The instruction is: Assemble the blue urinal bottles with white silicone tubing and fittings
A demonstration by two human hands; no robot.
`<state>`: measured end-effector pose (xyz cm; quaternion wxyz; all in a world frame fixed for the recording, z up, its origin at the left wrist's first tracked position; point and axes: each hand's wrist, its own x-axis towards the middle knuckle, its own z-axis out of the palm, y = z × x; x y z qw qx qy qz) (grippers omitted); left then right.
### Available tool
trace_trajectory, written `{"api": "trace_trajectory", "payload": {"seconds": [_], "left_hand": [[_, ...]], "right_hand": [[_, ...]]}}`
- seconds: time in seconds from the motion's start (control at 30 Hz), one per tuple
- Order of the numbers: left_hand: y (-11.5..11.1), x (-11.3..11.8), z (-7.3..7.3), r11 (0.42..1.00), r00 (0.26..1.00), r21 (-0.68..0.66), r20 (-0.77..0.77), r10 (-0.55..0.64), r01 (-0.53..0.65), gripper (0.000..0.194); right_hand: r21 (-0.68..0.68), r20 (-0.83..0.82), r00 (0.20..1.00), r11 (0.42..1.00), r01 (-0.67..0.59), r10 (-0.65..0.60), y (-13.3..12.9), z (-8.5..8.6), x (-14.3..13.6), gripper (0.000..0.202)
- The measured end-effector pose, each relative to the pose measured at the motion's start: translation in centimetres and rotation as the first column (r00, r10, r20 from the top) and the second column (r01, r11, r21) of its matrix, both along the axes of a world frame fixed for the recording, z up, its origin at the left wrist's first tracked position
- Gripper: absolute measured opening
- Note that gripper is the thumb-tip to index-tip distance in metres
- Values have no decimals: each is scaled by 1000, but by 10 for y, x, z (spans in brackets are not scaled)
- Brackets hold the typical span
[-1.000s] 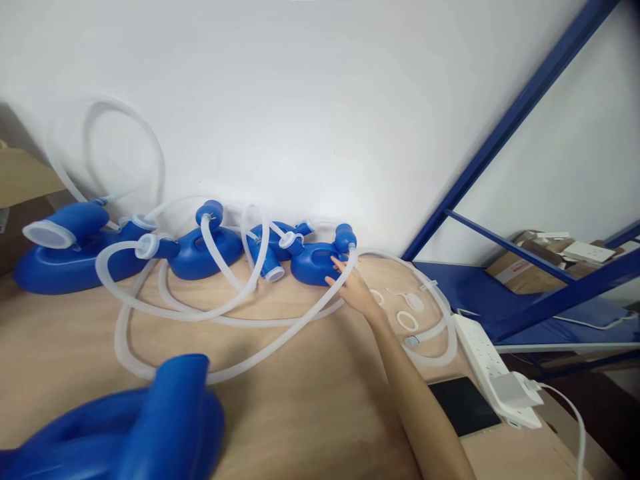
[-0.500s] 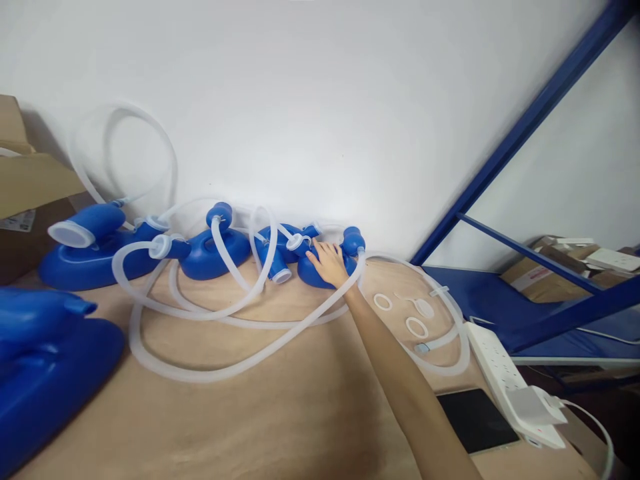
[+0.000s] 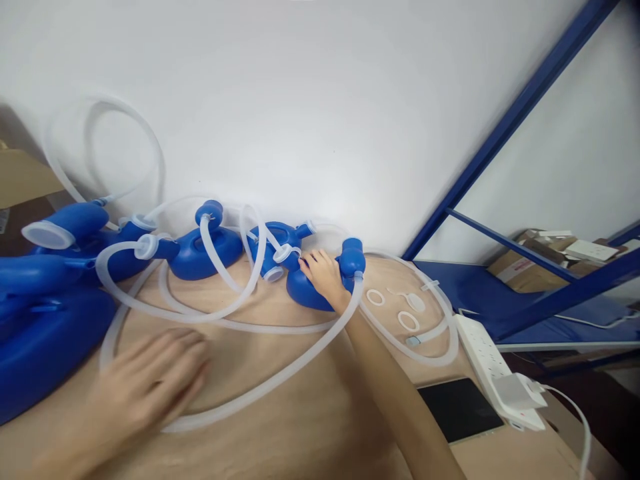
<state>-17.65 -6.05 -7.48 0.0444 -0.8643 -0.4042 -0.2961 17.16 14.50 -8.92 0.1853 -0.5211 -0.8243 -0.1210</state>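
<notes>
My right hand [image 3: 320,275] grips the blue urinal bottle [image 3: 305,293] at the right end of a row by the wall, fingers over its upper part near the neck. A wide blue neck [image 3: 351,257] stands just beyond the hand. From it a long translucent hose [image 3: 280,380] loops forward across the table. My left hand [image 3: 155,380], smeared by motion, hovers over the front left of the table by that hose, its fingers partly curled. Close on its left lies a large blue bottle [image 3: 55,333].
More blue bottles with hoses [image 3: 205,250] line the wall. To the right lie white rings [image 3: 409,321], a white cap [image 3: 415,302], a black-screened tablet [image 3: 460,409] and a power strip [image 3: 480,347] with a plug. A blue shelf rack [image 3: 450,287] stands beyond.
My left hand has come into view at lower left. The bottle under my right hand has shifted slightly nearer, and its hose loop has moved forward. The view has turned slightly.
</notes>
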Motion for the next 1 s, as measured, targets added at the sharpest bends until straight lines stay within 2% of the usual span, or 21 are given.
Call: {"api": "trace_trajectory", "payload": {"seconds": [0.03,0.07,0.13,0.23,0.3,0.37,0.47,0.57,0.7,1.0], "left_hand": [[13,21,-2,995,997,84,-52,-54,59,42],[28,43,-3,987,997,140,-39,-72,77,42],[63,90,-2,990,993,104,-73,-91,99,46],[123,143,-1,995,999,89,24,36,-38,49],[160,161,-3,992,995,91,57,84,-89,51],[188,167,-7,989,990,83,75,119,-125,51],[209,167,-13,989,991,73,61,120,-125,45],[216,166,-15,988,990,77,48,130,-133,37],[220,167,-16,986,989,82,45,143,-146,37],[227,157,-17,996,999,81,-8,45,-45,34]], "right_hand": [[10,1,1000,1000,2,-2,-2,0,-1,51],[21,-2,1000,1000,7,-7,-3,0,-2,51],[44,-8,1000,999,19,-19,-5,0,-4,51],[78,-10,999,996,34,-33,-5,-2,-7,45],[98,-4,999,994,41,-41,-5,-4,-8,39],[114,8,999,993,42,-43,-4,-6,-9,35],[123,27,999,992,21,-25,-3,-8,-10,32],[119,32,999,993,-4,0,-2,-9,-9,31],[113,14,1000,993,-20,19,-1,-9,-8,28],[117,-75,997,993,-11,20,0,-11,-8,21]]}}
